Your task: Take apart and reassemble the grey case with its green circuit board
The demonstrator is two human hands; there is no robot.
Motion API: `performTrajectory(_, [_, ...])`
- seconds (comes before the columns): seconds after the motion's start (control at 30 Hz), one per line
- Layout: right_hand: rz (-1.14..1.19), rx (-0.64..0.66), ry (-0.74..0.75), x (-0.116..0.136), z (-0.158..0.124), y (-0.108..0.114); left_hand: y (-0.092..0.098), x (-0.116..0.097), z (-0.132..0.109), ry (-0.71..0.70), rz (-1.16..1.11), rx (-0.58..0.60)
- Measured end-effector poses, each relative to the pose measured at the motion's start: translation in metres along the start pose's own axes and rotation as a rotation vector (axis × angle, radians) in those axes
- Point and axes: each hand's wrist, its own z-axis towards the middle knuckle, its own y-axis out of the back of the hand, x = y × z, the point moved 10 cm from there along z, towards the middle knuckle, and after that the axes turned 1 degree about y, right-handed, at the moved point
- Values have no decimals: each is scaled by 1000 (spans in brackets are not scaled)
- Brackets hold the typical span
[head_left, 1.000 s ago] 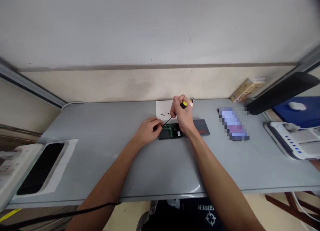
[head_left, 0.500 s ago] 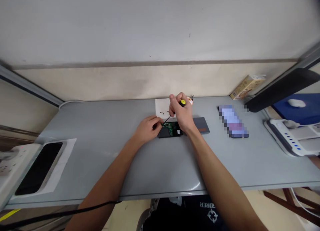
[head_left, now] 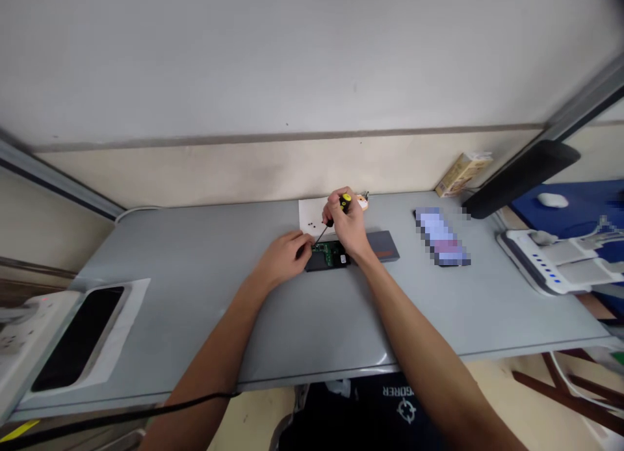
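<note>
My right hand (head_left: 345, 220) is closed round a screwdriver (head_left: 345, 203) with a black and yellow handle. Its thin shaft slants down and left, the tip over a green circuit board (head_left: 322, 248). That board sits in a small dark opened electronic device (head_left: 316, 262) lying on the table. With bent fingers, my left hand (head_left: 287, 256) grips the device's left end; its fingertips are close to the screwdriver tip and partly hidden. A dark grey cover (head_left: 384, 244) lies just right of the device. Behind, several tiny dark screws (head_left: 312, 225) rest on white paper (head_left: 307, 210).
On the right are a phone (head_left: 441, 236) with a lit, blurred screen, a small box (head_left: 461, 175) and a white power strip (head_left: 536, 259). A dark phone (head_left: 80, 337) lies on paper at the left. The wall (head_left: 234, 171) stands behind the grey table (head_left: 312, 327).
The view has shifted slightly to the right. Both hands keep their places at the device, and the screwdriver tip stays over the board.
</note>
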Motion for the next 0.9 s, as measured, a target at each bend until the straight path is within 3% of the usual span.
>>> performTrajectory(0.13, [-252,6,199,67,-6,16,12,1,-8,83,-71,40])
performTrajectory(0.2, [-578,180,211,87,-16,22,15,8,-15,153,-155,77])
performTrajectory(0.27, [-914,463,113,78,-34,32,13,12,-21,194,-216,147])
performTrajectory(0.33, [-1188,647,-80,54,-52,63,10,17,-24,235,-240,205])
performTrajectory(0.4, [-1328,777,-248,33,-68,93,8,21,-25,280,-256,232])
performTrajectory(0.47, [-1356,801,-270,29,-70,108,5,22,-24,309,-285,242])
performTrajectory(0.57, [-1227,841,-307,29,-68,106,0,19,-21,311,-328,252])
performTrajectory(0.67, [-1117,881,-322,32,-67,90,-5,16,-18,298,-349,249])
performTrajectory(0.9, [-1309,905,-145,19,-80,62,-12,9,-13,305,-258,196])
